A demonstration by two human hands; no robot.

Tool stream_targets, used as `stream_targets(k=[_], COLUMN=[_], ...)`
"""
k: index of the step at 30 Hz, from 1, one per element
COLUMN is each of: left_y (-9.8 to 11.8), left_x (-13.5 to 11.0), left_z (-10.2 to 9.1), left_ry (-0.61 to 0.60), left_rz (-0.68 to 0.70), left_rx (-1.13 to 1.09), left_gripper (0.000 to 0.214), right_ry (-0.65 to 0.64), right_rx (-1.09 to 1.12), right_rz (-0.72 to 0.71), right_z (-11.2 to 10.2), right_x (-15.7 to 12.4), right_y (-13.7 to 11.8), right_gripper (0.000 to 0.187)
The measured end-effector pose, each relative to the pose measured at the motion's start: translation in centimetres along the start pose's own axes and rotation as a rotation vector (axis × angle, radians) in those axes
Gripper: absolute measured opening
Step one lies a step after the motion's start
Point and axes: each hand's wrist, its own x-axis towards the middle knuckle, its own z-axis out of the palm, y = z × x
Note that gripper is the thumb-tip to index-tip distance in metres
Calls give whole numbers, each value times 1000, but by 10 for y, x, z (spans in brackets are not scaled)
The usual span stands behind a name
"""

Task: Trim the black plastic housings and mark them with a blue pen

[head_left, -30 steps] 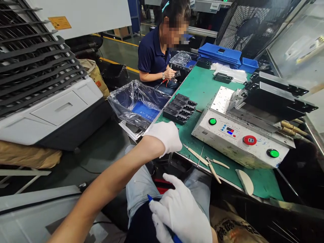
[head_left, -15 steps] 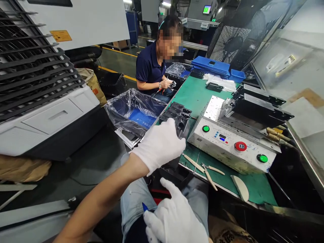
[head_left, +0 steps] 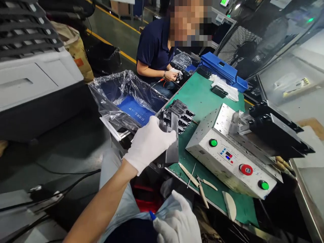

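A flat dark-grey plate [head_left: 172, 148], black blocks on top, stands upright mid-frame at the near edge of the tabletop [head_left: 202, 94], gripped by the gloved left hand [head_left: 148, 143], arm outstretched. Bottom centre, the right hand [head_left: 178, 224] curls around a blue tool [head_left: 152, 215], perhaps a pen.

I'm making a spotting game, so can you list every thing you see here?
black part: one, dark, in left hand
black parts row: one, black, on mat behind it
green mat: one, green, middle
control box: one, silver, on mat
buttons: two green, one red, box front
lined bin: one, blue, left of mat
hand tools: few, pale, mat's near edge
blue trays: stack, blue, far end
co-worker: one, navy shirt, far end
left hand: white glove, grips black part
right hand: white glove, bottom, holds blue tool
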Motion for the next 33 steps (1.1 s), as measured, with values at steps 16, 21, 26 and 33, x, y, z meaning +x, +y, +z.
stream_targets(k=[16, 21, 26, 33], left_y=[-6, -25, -14, 2], left_x=[16, 18, 17, 19], left_z=[-2, 3, 2, 1], left_ry=[-63, -18, 161, 193], left_rz=[-104, 14, -21, -15], left_rx=[-186, -335, -8, 164], left_gripper=[36, 38, 40, 39], right_ry=[-29, 39, 68, 77], right_rx=[65, 80, 52, 22], right_rz=[20, 22, 51, 15], right_z=[-3, 7, 22, 33], right_x=[21, 16, 3, 2], right_y=[10, 10, 12, 22], right_gripper=[26, 16, 24, 29])
